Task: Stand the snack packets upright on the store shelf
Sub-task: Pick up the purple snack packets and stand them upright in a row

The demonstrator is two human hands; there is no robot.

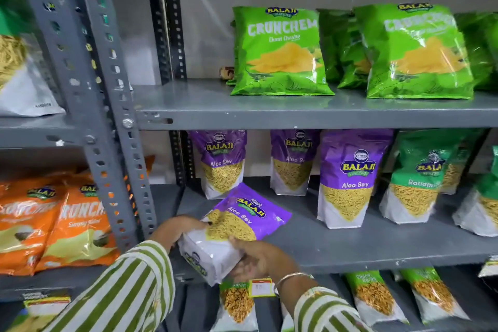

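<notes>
I am gripping a purple Aloo Sev packet (237, 226) at the front lip of the middle shelf (350, 248), my landmark here. My left hand (175, 229) is closing around the packet's left edge, thumb pressing on its face, and my right hand (258, 259) is cupping its white base from the right and from below; both are clamped on the bag. The packet is tilting, its purple top leaning back over the shelf board and its base hanging past the front lip, so it is neither lying flat nor standing.

Deeper on the same shelf, 3 purple Aloo Sev packets (350, 178) are standing upright, and to their right green Ratlam packets (417, 180) are standing too. On the shelf above, green Crunchem bags (280, 51) are propped in a row.

By my reading, I am in the middle of righting this 1 packet: the lift is under way and the setting down is not yet done. The next move, as I judge it, is asking me to swing the base in over the shelf lip, plant its flat gusset on the board in the open gap at the left end, in front of the leftmost standing packet, and loosen my hold only once the bag is balancing. Its soft sides could be letting it slump.
</notes>
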